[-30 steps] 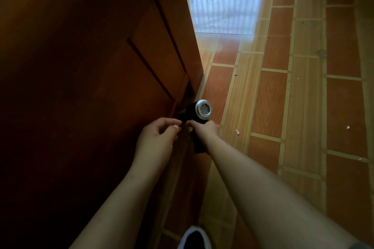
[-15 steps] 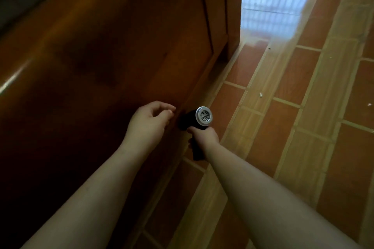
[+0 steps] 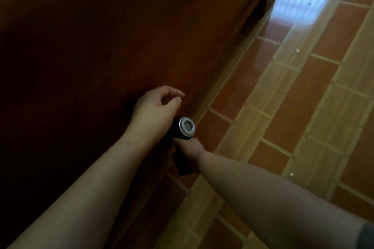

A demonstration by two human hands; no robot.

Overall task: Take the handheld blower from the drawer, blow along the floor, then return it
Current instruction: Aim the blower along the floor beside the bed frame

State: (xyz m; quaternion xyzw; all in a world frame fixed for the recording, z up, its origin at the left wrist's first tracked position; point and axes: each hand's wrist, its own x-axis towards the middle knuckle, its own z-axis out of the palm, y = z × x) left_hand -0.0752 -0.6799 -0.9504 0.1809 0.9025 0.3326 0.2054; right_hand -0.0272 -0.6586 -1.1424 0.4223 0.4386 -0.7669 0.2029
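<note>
Gripping the black blower (image 3: 187, 126) by its handle, the right hand (image 3: 191, 147) sits at the centre of the frame. The blower's silver grille faces the camera, close beside the dark wooden panel (image 3: 101, 46). Just above, the left hand (image 3: 155, 107) has loosely curled fingers and holds nothing. Tiled floor (image 3: 303, 127) fills the right.

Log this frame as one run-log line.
right hand: grips blower | left hand: holds nothing, near wooden panel | blower: low, over tiled floor

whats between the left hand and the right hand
The blower, grille end toward the camera, sits between the left hand and right hand; head view shows it.
</note>
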